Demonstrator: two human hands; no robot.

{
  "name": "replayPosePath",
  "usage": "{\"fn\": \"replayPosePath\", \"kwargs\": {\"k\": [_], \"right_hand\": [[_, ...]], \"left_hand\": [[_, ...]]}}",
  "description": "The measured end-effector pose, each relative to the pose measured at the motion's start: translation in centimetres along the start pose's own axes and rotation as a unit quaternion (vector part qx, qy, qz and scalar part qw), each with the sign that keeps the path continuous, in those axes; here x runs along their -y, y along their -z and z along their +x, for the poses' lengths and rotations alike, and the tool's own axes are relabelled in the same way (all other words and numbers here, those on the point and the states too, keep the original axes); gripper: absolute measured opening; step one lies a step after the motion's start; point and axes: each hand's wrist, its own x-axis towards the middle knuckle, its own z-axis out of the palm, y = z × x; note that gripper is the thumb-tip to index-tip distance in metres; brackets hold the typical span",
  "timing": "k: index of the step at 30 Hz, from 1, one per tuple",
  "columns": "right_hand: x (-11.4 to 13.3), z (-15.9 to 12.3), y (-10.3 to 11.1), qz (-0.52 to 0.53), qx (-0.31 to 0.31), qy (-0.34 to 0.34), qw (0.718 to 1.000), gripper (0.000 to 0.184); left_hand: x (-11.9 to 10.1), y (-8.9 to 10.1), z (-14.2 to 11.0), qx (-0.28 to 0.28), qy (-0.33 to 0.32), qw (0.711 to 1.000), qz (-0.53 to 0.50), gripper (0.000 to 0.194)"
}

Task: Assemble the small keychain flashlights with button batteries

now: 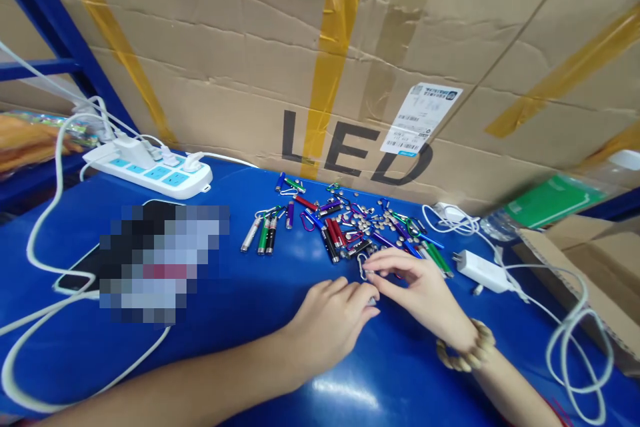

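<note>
My left hand (333, 323) is closed around a small silver flashlight (373, 301), of which only a bit of the end shows between the fingers. Right beside it, my right hand (417, 283) pinches a silver carabiner clip (362, 267) with thumb and fingertips; whether clip and flashlight are joined is hidden. Beyond both hands lies a loose pile of coloured pen-size flashlights (334, 233), many with carabiner clips, mixed with several round button cells (385, 220). A silver flashlight (250, 235), a green one (263, 236) and a black one (271, 236) lie side by side to the left.
On the blue table (240, 307), a white power strip (155, 170) with plugs sits back left, near a phone (85, 267) and a blurred-out patch. At right are a white adapter (483, 271), looped cables, a bottle (545, 203) and an open carton (575, 247). A large cardboard box (240, 47) stands behind.
</note>
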Motion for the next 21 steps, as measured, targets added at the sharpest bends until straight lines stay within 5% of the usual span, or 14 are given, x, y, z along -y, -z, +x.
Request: {"fn": "replayPosePath", "kwargs": {"k": [5,11,21], "right_hand": [[-0.5,-0.7,-0.1,0.126,-0.015,-0.065,0.99,0.014],[-0.8,-1.2,-0.8,0.296,-0.031,-0.204,0.933,0.023],[-1.5,-1.2,-0.9,0.394,-0.019,-0.268,0.879,0.028]], "left_hand": [[0.1,-0.2,0.1,0.005,-0.005,1.0,-0.003,0.013],[0.1,-0.1,0.5,-0.001,-0.001,1.0,-0.001,0.011],[0.2,0.1,0.8,0.01,0.058,0.996,-0.074,0.009]]}}
